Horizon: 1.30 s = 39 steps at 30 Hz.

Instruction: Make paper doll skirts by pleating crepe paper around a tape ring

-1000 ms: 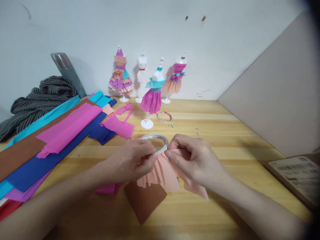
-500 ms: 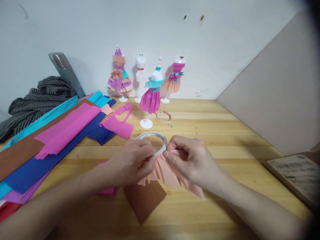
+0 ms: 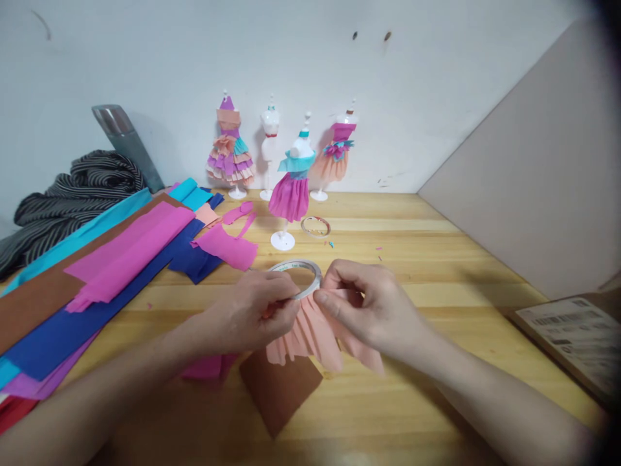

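Observation:
A strip of pleated peach crepe paper (image 3: 310, 333) hangs between my hands over the table. My left hand (image 3: 259, 307) is closed, pinching the roll of tape (image 3: 314, 279) together with the gathered top edge of the paper. The white tape ring stands tilted just above the pleats. My right hand (image 3: 369, 301) pinches the top edge of the same paper at the ring's right side, fingers curled in. Below the paper a brown paper square (image 3: 280, 398) lies on the table. Pink paper (image 3: 208, 367) shows under my left forearm.
Several small mannequins stand along the wall, the nearest in a magenta skirt (image 3: 290, 197). A second tape ring (image 3: 315, 226) lies beside it. Coloured crepe sheets (image 3: 130, 255), striped cloth (image 3: 82, 184) and a flask (image 3: 129, 145) fill the left. A labelled cardboard box (image 3: 567, 343) is at right.
The hanging peach paper has swung slightly left and its pleats show more plainly. Both hands keep their grip with hardly any movement. The whole view has shifted a little.

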### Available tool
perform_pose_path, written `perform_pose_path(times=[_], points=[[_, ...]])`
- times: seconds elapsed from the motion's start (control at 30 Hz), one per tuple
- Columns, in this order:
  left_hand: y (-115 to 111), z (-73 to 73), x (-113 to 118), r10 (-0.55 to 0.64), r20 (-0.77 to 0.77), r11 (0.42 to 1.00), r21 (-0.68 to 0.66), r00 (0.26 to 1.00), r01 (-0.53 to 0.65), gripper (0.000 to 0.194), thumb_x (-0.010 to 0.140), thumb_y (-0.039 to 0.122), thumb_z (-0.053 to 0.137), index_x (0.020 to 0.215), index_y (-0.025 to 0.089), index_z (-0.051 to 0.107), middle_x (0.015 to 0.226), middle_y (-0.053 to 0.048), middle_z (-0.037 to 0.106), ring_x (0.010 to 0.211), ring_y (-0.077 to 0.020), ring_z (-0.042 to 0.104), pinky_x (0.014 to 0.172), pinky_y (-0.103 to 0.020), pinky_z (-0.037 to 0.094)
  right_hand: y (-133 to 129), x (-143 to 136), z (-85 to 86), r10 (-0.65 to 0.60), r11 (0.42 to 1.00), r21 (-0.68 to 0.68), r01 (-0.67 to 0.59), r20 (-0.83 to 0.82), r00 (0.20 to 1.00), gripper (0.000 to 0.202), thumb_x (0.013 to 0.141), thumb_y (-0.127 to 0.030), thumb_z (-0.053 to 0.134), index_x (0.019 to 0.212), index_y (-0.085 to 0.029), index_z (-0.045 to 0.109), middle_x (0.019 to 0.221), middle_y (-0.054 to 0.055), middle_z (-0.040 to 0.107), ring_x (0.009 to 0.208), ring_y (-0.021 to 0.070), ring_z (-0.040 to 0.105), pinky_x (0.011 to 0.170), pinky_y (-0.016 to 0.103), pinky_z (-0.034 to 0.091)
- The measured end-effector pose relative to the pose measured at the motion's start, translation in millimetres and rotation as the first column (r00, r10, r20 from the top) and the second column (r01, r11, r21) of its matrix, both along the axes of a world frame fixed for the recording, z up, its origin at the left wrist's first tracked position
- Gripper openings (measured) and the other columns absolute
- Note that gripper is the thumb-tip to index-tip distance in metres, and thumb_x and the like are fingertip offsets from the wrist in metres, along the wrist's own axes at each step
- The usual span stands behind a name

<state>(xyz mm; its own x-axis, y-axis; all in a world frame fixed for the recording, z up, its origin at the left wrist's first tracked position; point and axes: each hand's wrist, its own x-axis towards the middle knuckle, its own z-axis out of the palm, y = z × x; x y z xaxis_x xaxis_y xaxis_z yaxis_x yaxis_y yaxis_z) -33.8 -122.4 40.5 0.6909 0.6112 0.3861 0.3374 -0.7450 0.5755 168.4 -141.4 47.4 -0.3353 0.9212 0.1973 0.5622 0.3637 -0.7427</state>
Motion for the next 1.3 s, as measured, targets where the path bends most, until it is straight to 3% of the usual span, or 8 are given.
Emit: perform_pose_path(times=[0.1,0.43,0.6,0.73,1.0,1.3], points=[[1,0.7,-2,-0.010,0.007,1.000,-0.003,1.000,0.010,0.028,0.080,0.007,0.041,0.060,0.019,0.025,0.056,0.006,0.029,0.053,-0.0074,0.029,0.053,-0.024,0.026,1,4,3.4,0.011,0.999,-0.048,-0.010,0.009,1.000,0.020,0.084,-0.027,0.053,0.066,-0.020,0.048,0.053,-0.004,0.046,0.046,0.0093,0.041,0.044,0.022,0.029],[1,2.7,-6,0.015,-0.022,0.999,0.034,1.000,-0.014,0.025,0.079,0.006,0.041,0.060,0.018,0.032,0.057,0.005,0.035,0.053,-0.0068,0.033,0.052,-0.021,0.026,8,12,13.5,0.076,0.997,0.008,-0.078,0.128,0.989,0.016,0.079,-0.023,0.054,0.064,-0.018,0.051,0.053,-0.006,0.039,0.049,0.0087,0.035,0.046,0.022,0.028],[1,0.9,-6,0.012,-0.010,0.999,0.032,1.000,-0.012,0.026,0.077,0.004,0.041,0.059,0.018,0.029,0.057,0.006,0.033,0.052,-0.0065,0.032,0.051,-0.021,0.026,2,11,15.3,0.066,0.997,0.036,-0.069,0.095,0.993,0.020,0.082,-0.021,0.054,0.062,-0.018,0.050,0.052,-0.006,0.039,0.049,0.0088,0.035,0.046,0.022,0.027],[2,-2.1,-3,-0.013,-0.019,0.999,0.031,1.000,0.013,0.027,0.077,0.005,0.042,0.059,0.018,0.028,0.057,0.005,0.033,0.053,-0.0070,0.033,0.052,-0.022,0.027,-8,4,14.7,0.172,0.983,0.044,-0.176,0.079,0.982,0.020,0.084,-0.019,0.053,0.064,-0.018,0.051,0.055,-0.004,0.043,0.051,0.0095,0.039,0.049,0.023,0.032],[1,0.9,-4,-0.045,-0.016,0.998,0.031,0.999,0.045,0.025,0.081,0.007,0.041,0.059,0.018,0.035,0.059,0.004,0.039,0.055,-0.0076,0.037,0.054,-0.022,0.031,-4,14,18.7,0.090,0.996,0.001,-0.091,0.087,0.992,0.020,0.084,-0.021,0.054,0.064,-0.019,0.053,0.051,-0.005,0.043,0.047,0.0088,0.038,0.045,0.022,0.028],[0,-1.9,-3,-0.057,0.013,0.997,0.062,0.998,0.056,0.024,0.079,0.004,0.044,0.060,0.017,0.036,0.060,0.004,0.038,0.055,-0.0075,0.037,0.052,-0.022,0.030,-7,11,17.5,0.167,0.981,-0.110,-0.161,0.044,0.985,0.022,0.088,-0.025,0.053,0.067,-0.018,0.055,0.058,-0.001,0.051,0.053,0.0104,0.045,0.049,0.022,0.033]])
